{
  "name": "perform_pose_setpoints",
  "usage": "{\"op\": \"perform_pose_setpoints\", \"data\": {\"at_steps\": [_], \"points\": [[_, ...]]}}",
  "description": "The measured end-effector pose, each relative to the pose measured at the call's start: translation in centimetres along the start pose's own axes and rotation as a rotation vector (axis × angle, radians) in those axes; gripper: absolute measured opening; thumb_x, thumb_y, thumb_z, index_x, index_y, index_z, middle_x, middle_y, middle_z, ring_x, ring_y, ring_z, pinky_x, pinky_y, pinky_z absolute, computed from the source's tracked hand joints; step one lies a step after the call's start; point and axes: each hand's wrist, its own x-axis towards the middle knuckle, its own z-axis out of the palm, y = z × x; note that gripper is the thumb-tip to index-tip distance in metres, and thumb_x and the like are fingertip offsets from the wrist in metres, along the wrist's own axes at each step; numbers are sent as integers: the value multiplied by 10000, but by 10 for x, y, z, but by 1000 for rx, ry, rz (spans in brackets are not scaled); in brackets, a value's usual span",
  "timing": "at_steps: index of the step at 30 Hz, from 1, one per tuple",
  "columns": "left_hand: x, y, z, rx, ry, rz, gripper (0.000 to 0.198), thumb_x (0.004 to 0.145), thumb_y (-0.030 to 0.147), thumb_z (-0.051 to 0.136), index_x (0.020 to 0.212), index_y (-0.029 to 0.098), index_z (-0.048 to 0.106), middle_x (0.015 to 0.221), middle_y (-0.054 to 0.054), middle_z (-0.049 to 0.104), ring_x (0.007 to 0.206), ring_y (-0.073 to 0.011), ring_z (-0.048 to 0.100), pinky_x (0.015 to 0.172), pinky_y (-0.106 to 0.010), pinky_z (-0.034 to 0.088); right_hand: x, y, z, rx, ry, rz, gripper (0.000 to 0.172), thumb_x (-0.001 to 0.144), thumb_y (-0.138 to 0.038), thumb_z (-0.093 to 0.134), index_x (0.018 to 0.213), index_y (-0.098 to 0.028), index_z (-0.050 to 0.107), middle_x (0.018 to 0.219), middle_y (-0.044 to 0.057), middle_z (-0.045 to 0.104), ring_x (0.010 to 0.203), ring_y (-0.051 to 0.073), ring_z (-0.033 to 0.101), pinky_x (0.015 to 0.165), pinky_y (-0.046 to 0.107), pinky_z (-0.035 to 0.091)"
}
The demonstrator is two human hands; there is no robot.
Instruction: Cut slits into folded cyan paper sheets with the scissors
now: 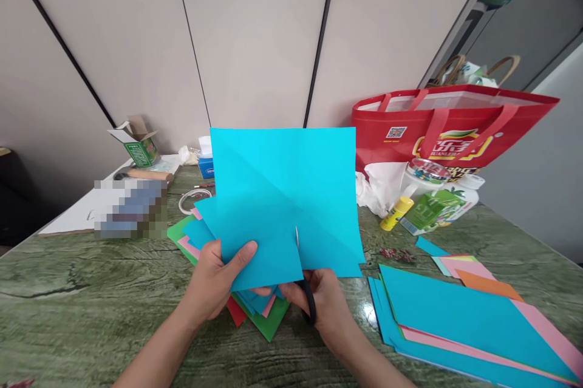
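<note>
A large sheet of blue paper (pixel 282 194) is held up in front of me, with a cut running up from its lower edge. My left hand (pixel 218 279) grips the sheet at its lower left, thumb on the near face. In my right hand (pixel 321 300) is a pair of scissors (pixel 310 306) with black handles. Part of one blade shows in the cut; the rest is behind the paper. Below the sheet, a pile of coloured paper pieces (pixel 273 321), green, red, pink and blue, lies on the table, partly hidden by my hands and the sheet.
A stack of coloured paper (pixel 469 321) lies at the right of the green table (pixel 91 315). Behind it stand a yellow glue stick (pixel 396 214), a green carton (pixel 428 211) and a red bag (pixel 401 127). At the left are a green box (pixel 140 151) and a roll of tape (pixel 194 200).
</note>
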Motion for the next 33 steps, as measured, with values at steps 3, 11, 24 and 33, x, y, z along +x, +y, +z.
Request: {"op": "perform_pose_setpoints", "data": {"at_steps": [3, 11, 24, 33], "points": [[0, 1, 0, 1, -10, 5, 263, 657, 316, 647, 851, 151, 582, 650, -54, 720, 479, -263, 652, 477, -398, 558, 1, 0, 1, 1, 11, 10, 371, 586, -436, 700, 807, -145, 640, 802, 78, 697, 828, 298, 612, 679, 342, 490], [0, 1, 2, -12, 0, 21, 320, 630, 312, 668, 891, 151, 578, 630, -39, 715, 494, -268, 654, 488, -402, 565, -1, -3, 0, -13, 35, 13, 294, 557, -343, 740, 747, -139, 645, 675, 42, 645, 554, 164, 509, 528, 263, 432], [0, 1, 2, -14, 4, -3, 312, 616, 302, 680, 852, 138, 560, 622, -40, 715, 475, -267, 651, 461, -396, 563, -1, -2, 1, 36, 70, 41, 178, 531, -204, 755, 595, -148, 599, 484, -33, 502, 476, 100, 394, 464, 208, 352], [0, 1, 3, -38, 16, -20, 333, 598, 289, 694, 864, 143, 557, 663, -40, 720, 475, -271, 651, 445, -398, 561, 1, 4, -2, -24, 95, 70, 224, 534, -257, 747, 552, -130, 563, 466, -15, 515, 465, 110, 415, 453, 224, 324]]}}
